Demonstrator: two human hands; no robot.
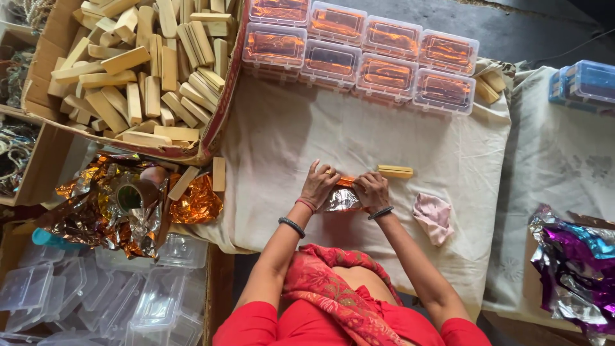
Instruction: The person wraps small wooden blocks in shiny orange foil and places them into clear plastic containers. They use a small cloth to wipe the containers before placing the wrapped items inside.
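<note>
Both hands press down on a wooden stick [387, 171] lying on a foil sheet [341, 200] on the desk [288, 141], the left hand [319, 184] pinning the wrapped end, the right hand [371, 189] closed over the middle, its bare end jutting past the right hand.

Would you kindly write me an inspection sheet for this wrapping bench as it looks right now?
Surface: cream cloth over the table, wrinkled.
Job's things: wooden block half rolled in orange foil, lying between both hands.
Clutter: cardboard box of bare wooden blocks; eight clear cases holding orange-wrapped pieces; crumpled foil heap; empty clear cases; pink cloth; purple foil; blue-lidded cases.
Grippers: left hand and right hand both press on the foil and block; bangles on both wrists.
Cables: nothing seen.
Surroundings: second cloth-covered table at the right; dark floor beyond.
</note>
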